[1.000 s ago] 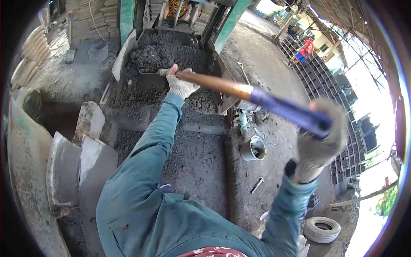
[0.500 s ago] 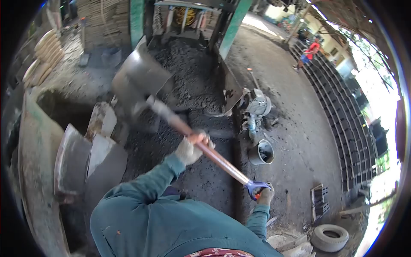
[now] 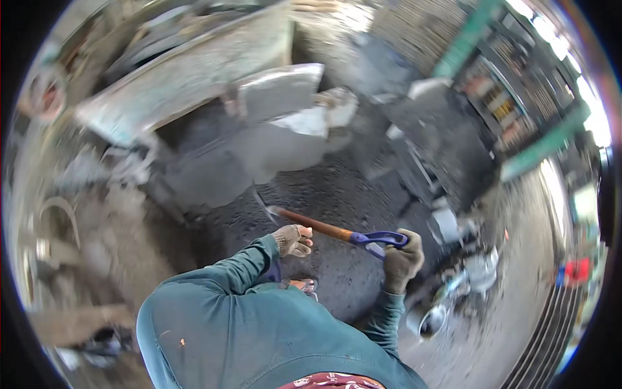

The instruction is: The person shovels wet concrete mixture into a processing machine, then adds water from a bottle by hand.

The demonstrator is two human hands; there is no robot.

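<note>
The shovel's wooden shaft [image 3: 317, 223] slants across the dark ground in front of me. My right hand [image 3: 403, 259], in a grey-brown work glove, is closed around the shovel's purple D-shaped handle [image 3: 382, 238]. Just below the shaft, my left hand [image 3: 295, 240] wears a glove with bare fingertips. Its fingers are loosely bent and spread, off the shaft, with nothing in them. At the far end the shovel blade [image 3: 262, 202] appears nearly edge-on, low over the dark loose material [image 3: 337, 181].
Bent grey sheets [image 3: 278, 94] and a long pale panel [image 3: 194, 71] stand at upper left. A motor [image 3: 479, 269] and a bucket [image 3: 429, 320] sit at right, near dark racks [image 3: 547, 337]. Green posts [image 3: 544, 142] frame a machine. A person in red [image 3: 573, 272] is farther right.
My view has turned left. The shovel has swung down from its raised position, its blade now low near my feet. My left hand has let go of the shaft; the right still holds the handle.
</note>
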